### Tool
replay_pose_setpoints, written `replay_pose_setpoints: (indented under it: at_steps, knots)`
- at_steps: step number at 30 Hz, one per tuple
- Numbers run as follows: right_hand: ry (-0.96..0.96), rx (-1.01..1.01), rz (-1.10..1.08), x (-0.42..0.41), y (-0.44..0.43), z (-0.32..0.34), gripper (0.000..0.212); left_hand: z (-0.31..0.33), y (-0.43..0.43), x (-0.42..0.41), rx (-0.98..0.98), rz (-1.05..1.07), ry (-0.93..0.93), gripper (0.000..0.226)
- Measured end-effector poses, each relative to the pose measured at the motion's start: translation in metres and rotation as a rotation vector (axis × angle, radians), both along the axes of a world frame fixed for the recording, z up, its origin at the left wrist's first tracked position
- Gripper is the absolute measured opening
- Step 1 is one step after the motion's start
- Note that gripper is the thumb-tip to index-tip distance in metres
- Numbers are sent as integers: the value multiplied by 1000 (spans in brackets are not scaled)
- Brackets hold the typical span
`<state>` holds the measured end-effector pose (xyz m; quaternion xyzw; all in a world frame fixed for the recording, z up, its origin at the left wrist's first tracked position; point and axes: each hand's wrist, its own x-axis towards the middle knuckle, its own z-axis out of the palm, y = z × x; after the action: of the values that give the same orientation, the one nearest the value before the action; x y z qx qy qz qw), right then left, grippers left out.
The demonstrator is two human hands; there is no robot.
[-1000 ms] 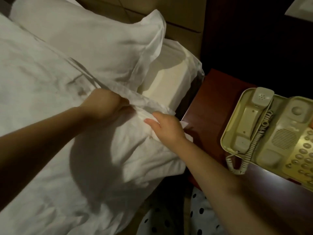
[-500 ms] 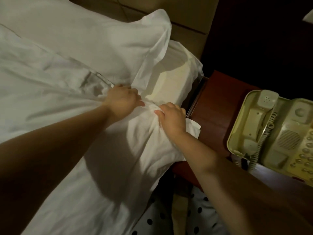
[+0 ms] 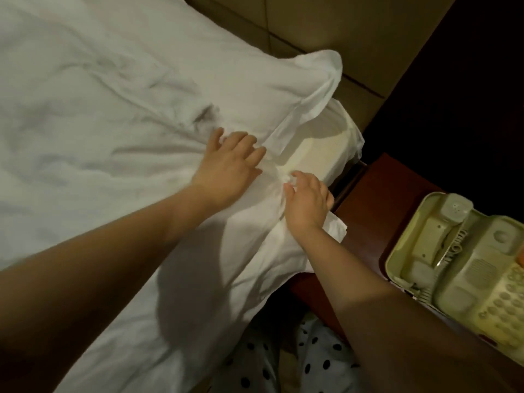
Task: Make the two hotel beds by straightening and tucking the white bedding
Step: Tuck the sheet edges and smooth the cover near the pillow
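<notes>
A white duvet (image 3: 93,171) covers the bed and reaches up to a white pillow (image 3: 255,89) at the head. My left hand (image 3: 229,165) lies flat on the duvet's top edge, fingers spread, just below the pillow's flap. Beside it my right hand (image 3: 307,199) holds the duvet's corner at the bed's side, fingers curled into bunched cloth; a small tip of fabric sticks out under the wrist. The white sheet over the mattress corner (image 3: 320,148) shows bare beyond both hands.
A red-brown nightstand (image 3: 377,199) stands close against the bed on the right, with a cream corded telephone (image 3: 465,268) on it. A beige padded headboard (image 3: 326,29) runs behind the pillow. Polka-dot fabric (image 3: 320,358) shows below, between bed and nightstand.
Both hands moved up the bed with the duvet's top edge toward the pillow. My left hand went from gripping the cloth to lying flat on it.
</notes>
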<state>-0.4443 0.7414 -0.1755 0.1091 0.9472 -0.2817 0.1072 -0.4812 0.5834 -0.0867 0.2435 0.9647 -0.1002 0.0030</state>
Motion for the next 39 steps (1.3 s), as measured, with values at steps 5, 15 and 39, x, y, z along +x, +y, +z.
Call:
replay_pose_setpoints:
  at_steps: [5,15,39]
  knots:
    - [267,-54,270,42,-27,62,50,31,-29,111,123,377,18,52]
    - [-206,394,756,167,-28,37,67,23,-86,342,-20,826,-373,55]
    - [18,320,926,451,-390,99,64,48,-385,615,260,865,-272,57]
